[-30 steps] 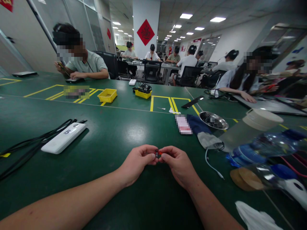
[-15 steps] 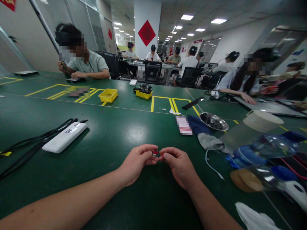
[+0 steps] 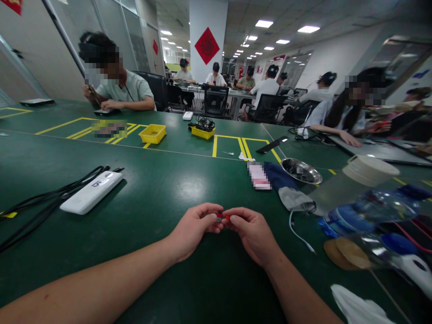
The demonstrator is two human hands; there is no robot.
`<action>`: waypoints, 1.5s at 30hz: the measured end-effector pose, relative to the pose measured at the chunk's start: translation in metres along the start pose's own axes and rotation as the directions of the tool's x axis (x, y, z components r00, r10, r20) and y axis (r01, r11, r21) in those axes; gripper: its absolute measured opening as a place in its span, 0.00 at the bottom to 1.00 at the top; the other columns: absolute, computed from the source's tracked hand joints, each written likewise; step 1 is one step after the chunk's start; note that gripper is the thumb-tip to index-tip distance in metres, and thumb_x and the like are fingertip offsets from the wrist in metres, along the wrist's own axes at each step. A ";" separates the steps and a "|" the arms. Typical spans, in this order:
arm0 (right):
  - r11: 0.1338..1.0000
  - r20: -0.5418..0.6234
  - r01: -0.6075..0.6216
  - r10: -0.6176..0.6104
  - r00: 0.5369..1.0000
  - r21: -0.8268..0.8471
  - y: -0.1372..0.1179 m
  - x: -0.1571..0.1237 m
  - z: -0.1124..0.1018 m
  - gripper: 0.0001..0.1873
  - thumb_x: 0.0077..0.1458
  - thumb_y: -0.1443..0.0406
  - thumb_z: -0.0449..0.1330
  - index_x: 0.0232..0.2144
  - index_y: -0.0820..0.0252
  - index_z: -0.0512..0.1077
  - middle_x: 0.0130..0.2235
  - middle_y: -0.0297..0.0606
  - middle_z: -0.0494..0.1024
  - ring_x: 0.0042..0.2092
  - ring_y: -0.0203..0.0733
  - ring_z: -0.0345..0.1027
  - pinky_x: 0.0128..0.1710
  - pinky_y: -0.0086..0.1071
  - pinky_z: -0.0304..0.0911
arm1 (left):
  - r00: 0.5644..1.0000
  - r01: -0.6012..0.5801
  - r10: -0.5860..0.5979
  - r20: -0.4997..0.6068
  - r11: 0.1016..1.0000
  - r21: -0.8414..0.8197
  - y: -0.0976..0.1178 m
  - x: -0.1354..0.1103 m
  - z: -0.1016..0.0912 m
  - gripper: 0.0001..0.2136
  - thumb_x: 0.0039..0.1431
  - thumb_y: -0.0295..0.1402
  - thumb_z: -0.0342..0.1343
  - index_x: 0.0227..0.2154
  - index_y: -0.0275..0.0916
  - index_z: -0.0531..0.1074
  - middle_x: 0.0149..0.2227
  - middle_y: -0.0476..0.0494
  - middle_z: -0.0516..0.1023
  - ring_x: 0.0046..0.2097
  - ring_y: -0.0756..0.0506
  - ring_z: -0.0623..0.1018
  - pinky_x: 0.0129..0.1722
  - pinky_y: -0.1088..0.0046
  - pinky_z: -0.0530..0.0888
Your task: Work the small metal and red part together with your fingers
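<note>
Over the green table (image 3: 151,252), my left hand (image 3: 191,230) pinches a small red-and-silver piece (image 3: 219,215) between thumb and fingers. Facing it, my right hand (image 3: 254,231) is closed on a small red piece (image 3: 227,218), which its thumb and fingertips partly cover. Fingertips of both hands meet or nearly meet, with the two pieces close together between them. Whether the pieces touch I cannot tell. They are too small and too hidden to make out their exact kind.
To the left lies a white power bank (image 3: 92,191) with black cables (image 3: 57,193). At right are a phone (image 3: 259,175), a metal dish (image 3: 301,171), a clear bottle (image 3: 374,204) and a white cable (image 3: 300,231). Yellow trays (image 3: 152,134) stand farther back; people sit across the table.
My right hand has shifted slightly left, bringing the red piece closer to the red-and-silver piece. Less of the silver part shows now. My left hand stays almost in place.
</note>
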State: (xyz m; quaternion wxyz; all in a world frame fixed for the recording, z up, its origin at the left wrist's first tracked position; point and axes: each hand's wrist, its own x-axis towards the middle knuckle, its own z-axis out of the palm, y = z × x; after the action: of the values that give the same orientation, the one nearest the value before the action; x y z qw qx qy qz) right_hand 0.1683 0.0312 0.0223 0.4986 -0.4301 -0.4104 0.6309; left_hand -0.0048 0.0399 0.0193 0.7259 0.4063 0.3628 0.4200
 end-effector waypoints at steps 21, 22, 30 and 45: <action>0.997 -0.004 0.021 -0.021 1.000 0.072 0.001 0.000 -0.001 0.07 0.50 0.62 0.65 0.31 0.61 0.79 0.35 0.40 0.79 0.34 0.39 0.71 0.41 0.39 0.65 | 0.997 0.033 -0.037 -0.067 0.998 -0.060 0.001 0.000 0.000 0.10 0.59 0.29 0.54 0.43 0.34 0.71 0.36 0.39 0.78 0.35 0.48 0.79 0.37 0.71 0.76; 0.997 0.001 0.019 -0.020 1.000 0.078 0.001 0.000 -0.001 0.07 0.50 0.63 0.65 0.31 0.61 0.79 0.35 0.41 0.79 0.34 0.39 0.71 0.41 0.39 0.65 | 0.997 0.031 -0.035 -0.066 0.998 -0.063 0.001 0.000 0.000 0.10 0.58 0.30 0.55 0.43 0.34 0.71 0.36 0.39 0.78 0.35 0.48 0.79 0.38 0.71 0.76; 0.999 -0.002 0.009 -0.009 1.000 0.051 0.003 0.000 -0.002 0.07 0.49 0.64 0.65 0.33 0.60 0.79 0.36 0.41 0.80 0.35 0.41 0.72 0.42 0.39 0.66 | 0.999 -0.016 0.015 -0.033 0.999 -0.031 0.001 -0.002 0.002 0.12 0.56 0.30 0.58 0.43 0.34 0.72 0.36 0.40 0.79 0.36 0.48 0.79 0.41 0.70 0.75; 0.998 -0.013 0.054 -0.054 0.998 -0.016 0.005 0.000 -0.002 0.05 0.48 0.67 0.66 0.32 0.59 0.77 0.39 0.39 0.80 0.34 0.38 0.73 0.41 0.37 0.66 | 0.999 -0.011 0.009 -0.038 0.999 -0.037 -0.001 0.000 0.001 0.11 0.57 0.27 0.56 0.43 0.35 0.72 0.38 0.40 0.78 0.36 0.49 0.79 0.39 0.73 0.76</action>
State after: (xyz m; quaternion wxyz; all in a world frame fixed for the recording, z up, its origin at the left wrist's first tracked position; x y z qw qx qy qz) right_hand 0.1687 0.0306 0.0169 0.5149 -0.4269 -0.4233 0.6111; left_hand -0.0037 0.0394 0.0189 0.7241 0.3865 0.3668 0.4379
